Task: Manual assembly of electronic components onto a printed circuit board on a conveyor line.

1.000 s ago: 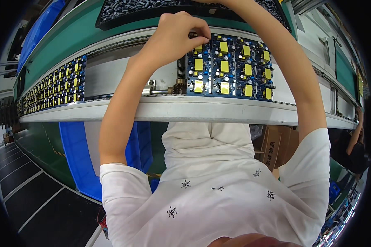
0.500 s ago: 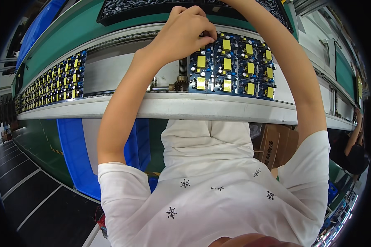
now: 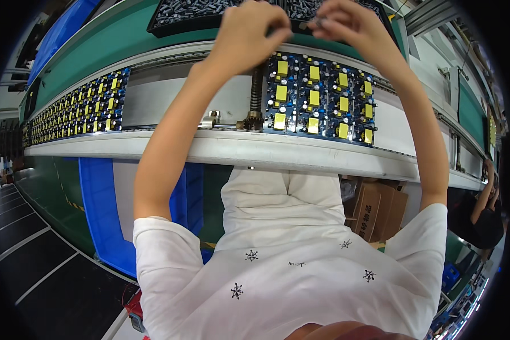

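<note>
A panel of dark blue circuit boards (image 3: 297,105) with rows of yellow block components lies on the rail conveyor in front of me. Just above its far left corner hovers my left hand (image 3: 249,37), thumb and fingers apart with nothing visible between them. My right hand (image 3: 360,28) is raised beyond the panel's far edge, near the parts trays. Its fingertips pinch a small grey electronic component (image 3: 319,23), too small and blurred to name exactly. Behind the hands, black trays (image 3: 178,31) hold heaps of small dark cylindrical capacitors (image 3: 190,10).
More populated circuit boards (image 3: 82,105) sit farther left on the conveyor. Its pale front rail (image 3: 238,150) runs between me and the boards. A threaded shaft with a gear (image 3: 253,120) stands beside the panel. Below are a blue bin (image 3: 105,221) and a cardboard box (image 3: 379,212). Another person (image 3: 481,221) is far right.
My left hand has lifted off the panel's far edge and its fingers have parted. My right hand, earlier out of sight beyond the top edge, has come into view with a small component.
</note>
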The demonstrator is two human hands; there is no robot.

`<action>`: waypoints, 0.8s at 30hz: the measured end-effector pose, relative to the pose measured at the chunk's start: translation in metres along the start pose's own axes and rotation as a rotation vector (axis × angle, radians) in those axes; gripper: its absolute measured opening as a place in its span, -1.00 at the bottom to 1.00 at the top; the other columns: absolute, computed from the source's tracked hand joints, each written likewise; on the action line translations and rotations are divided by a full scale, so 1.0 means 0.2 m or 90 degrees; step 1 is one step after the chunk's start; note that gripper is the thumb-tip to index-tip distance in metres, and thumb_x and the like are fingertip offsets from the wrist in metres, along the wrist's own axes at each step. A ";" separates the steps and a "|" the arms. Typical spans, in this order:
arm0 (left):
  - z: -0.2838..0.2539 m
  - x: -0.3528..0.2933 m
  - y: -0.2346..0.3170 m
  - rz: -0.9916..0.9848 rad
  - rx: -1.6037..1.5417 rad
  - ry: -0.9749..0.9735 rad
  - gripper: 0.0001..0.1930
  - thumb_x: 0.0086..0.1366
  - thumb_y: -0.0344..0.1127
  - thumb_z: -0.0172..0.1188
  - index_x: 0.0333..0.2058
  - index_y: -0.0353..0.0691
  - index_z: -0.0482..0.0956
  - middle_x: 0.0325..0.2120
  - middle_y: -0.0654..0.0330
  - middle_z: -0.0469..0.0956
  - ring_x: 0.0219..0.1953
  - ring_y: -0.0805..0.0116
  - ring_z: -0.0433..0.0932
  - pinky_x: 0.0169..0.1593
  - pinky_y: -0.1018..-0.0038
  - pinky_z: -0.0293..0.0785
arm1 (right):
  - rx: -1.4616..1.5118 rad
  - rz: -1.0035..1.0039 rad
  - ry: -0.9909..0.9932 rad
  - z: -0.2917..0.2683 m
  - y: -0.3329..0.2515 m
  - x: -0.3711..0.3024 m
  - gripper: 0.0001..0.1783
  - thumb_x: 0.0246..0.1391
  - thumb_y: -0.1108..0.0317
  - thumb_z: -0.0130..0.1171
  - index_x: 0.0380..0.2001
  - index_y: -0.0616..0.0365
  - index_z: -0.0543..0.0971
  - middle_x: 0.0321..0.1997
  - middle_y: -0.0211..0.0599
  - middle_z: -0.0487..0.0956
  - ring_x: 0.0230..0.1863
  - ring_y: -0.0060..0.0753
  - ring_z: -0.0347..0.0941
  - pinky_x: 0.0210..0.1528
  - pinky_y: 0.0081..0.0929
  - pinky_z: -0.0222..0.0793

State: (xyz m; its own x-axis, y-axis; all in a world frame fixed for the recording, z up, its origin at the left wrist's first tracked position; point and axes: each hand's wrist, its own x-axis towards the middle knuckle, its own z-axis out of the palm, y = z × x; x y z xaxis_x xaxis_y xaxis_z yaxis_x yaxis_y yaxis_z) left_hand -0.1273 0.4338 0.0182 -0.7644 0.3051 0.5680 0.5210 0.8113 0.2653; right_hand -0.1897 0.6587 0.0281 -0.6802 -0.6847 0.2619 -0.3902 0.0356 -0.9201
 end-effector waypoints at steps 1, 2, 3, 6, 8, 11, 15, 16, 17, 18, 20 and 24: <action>0.00 0.04 -0.03 -0.051 0.000 0.055 -0.90 0.04 -0.38 0.27 -0.43 -0.20 0.59 -0.49 0.13 0.52 -0.34 0.12 0.48 -0.22 0.29 0.38 | 0.002 0.026 0.018 -0.02 0.00 -0.08 -0.86 0.15 0.45 0.16 -0.23 0.26 0.50 -0.32 -0.33 0.57 -0.26 -0.50 0.53 -0.16 -0.51 0.48; 0.00 0.06 -0.08 -0.107 0.003 0.109 -0.91 0.05 -0.38 0.27 -0.45 -0.22 0.57 -0.50 0.12 0.51 -0.36 0.10 0.48 -0.24 0.28 0.40 | 0.000 0.024 0.018 -0.01 -0.01 -0.13 -0.86 0.15 0.45 0.16 -0.23 0.26 0.50 -0.32 -0.33 0.57 -0.26 -0.50 0.53 -0.16 -0.51 0.48; -0.01 0.08 -0.18 -0.124 0.066 0.113 -0.89 0.05 -0.39 0.28 -0.42 -0.24 0.58 -0.51 0.10 0.53 -0.39 0.11 0.51 -0.26 0.30 0.43 | -0.005 0.047 -0.003 0.00 -0.03 -0.18 -0.86 0.17 0.46 0.15 -0.22 0.25 0.50 -0.30 -0.35 0.56 -0.23 -0.54 0.52 -0.12 -0.54 0.47; -0.04 0.15 -0.35 -0.151 0.083 0.022 -0.86 0.05 -0.39 0.30 -0.38 -0.27 0.61 -0.52 0.07 0.57 -0.43 0.15 0.55 -0.30 0.33 0.47 | -0.024 0.103 -0.033 0.02 -0.03 -0.29 -0.88 0.20 0.48 0.12 -0.20 0.25 0.49 -0.24 -0.38 0.56 -0.17 -0.63 0.49 -0.05 -0.59 0.45; -0.12 0.19 -0.41 -0.182 0.023 -0.167 -0.83 0.04 -0.38 0.32 -0.37 -0.29 0.63 -0.53 0.05 0.60 -0.45 0.20 0.59 -0.31 0.36 0.49 | -0.048 0.057 -0.033 0.04 -0.03 -0.33 -0.88 0.19 0.51 0.10 -0.20 0.25 0.49 -0.22 -0.40 0.52 -0.19 -0.64 0.46 -0.06 -0.62 0.42; -0.10 0.22 -0.48 -0.208 0.001 -0.192 -0.83 0.03 -0.39 0.33 -0.37 -0.30 0.64 -0.53 0.03 0.62 -0.47 0.24 0.60 -0.34 0.39 0.50 | -0.082 0.037 -0.043 0.04 -0.02 -0.37 -0.88 0.18 0.53 0.09 -0.20 0.26 0.48 -0.20 -0.42 0.50 -0.20 -0.65 0.43 -0.08 -0.64 0.40; -0.03 0.20 -0.47 -0.218 -0.034 -0.155 -0.84 0.03 -0.39 0.33 -0.39 -0.31 0.66 -0.53 0.02 0.63 -0.49 0.28 0.61 -0.35 0.40 0.50 | -0.140 0.047 -0.055 0.05 0.00 -0.42 -0.87 0.16 0.55 0.10 -0.20 0.26 0.48 -0.19 -0.43 0.48 -0.24 -0.64 0.40 -0.14 -0.62 0.38; -0.02 0.20 -0.47 -0.220 -0.043 -0.128 -0.85 0.03 -0.40 0.33 -0.40 -0.32 0.66 -0.53 0.03 0.64 -0.49 0.28 0.61 -0.35 0.41 0.50 | -0.160 0.051 -0.045 0.06 0.00 -0.42 -0.86 0.15 0.55 0.11 -0.20 0.26 0.49 -0.21 -0.42 0.49 -0.27 -0.63 0.40 -0.16 -0.61 0.38; -0.03 0.19 -0.45 -0.219 -0.042 -0.129 -0.85 0.03 -0.40 0.33 -0.40 -0.32 0.66 -0.53 0.03 0.64 -0.49 0.28 0.61 -0.35 0.41 0.50 | -0.178 0.053 -0.037 0.07 0.00 -0.43 -0.85 0.14 0.55 0.12 -0.20 0.26 0.49 -0.23 -0.41 0.50 -0.29 -0.61 0.40 -0.19 -0.59 0.38; -0.04 0.19 -0.44 -0.194 -0.028 -0.111 -0.86 0.04 -0.40 0.32 -0.40 -0.32 0.66 -0.52 0.03 0.64 -0.49 0.29 0.61 -0.36 0.41 0.50 | -0.176 0.053 -0.036 0.08 -0.01 -0.43 -0.85 0.14 0.55 0.12 -0.20 0.26 0.49 -0.23 -0.41 0.50 -0.29 -0.61 0.40 -0.19 -0.59 0.38; -0.06 0.18 -0.41 -0.145 0.000 -0.073 -0.87 0.07 -0.41 0.30 -0.40 -0.32 0.67 -0.50 0.04 0.65 -0.49 0.30 0.61 -0.36 0.41 0.50 | -0.253 0.052 -0.056 0.10 -0.03 -0.43 -0.86 0.11 0.54 0.15 -0.22 0.27 0.51 -0.28 -0.35 0.51 -0.34 -0.55 0.41 -0.24 -0.57 0.37; -0.08 0.17 -0.38 -0.098 -0.010 0.037 -0.88 0.13 -0.41 0.24 -0.38 -0.33 0.66 -0.51 0.06 0.65 -0.49 0.34 0.61 -0.36 0.41 0.50 | -0.339 0.038 -0.062 0.15 -0.04 -0.43 -0.87 0.08 0.51 0.18 -0.27 0.28 0.52 -0.36 -0.27 0.49 -0.40 -0.43 0.41 -0.30 -0.51 0.36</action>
State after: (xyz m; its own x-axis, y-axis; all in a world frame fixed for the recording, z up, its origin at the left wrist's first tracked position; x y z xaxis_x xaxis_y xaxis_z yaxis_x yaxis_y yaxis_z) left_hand -0.1876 0.3741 0.0290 -0.8127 0.1481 0.5635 0.4059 0.8378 0.3652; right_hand -0.1097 0.6953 0.0034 -0.6598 -0.7338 0.1622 -0.6305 0.4231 -0.6508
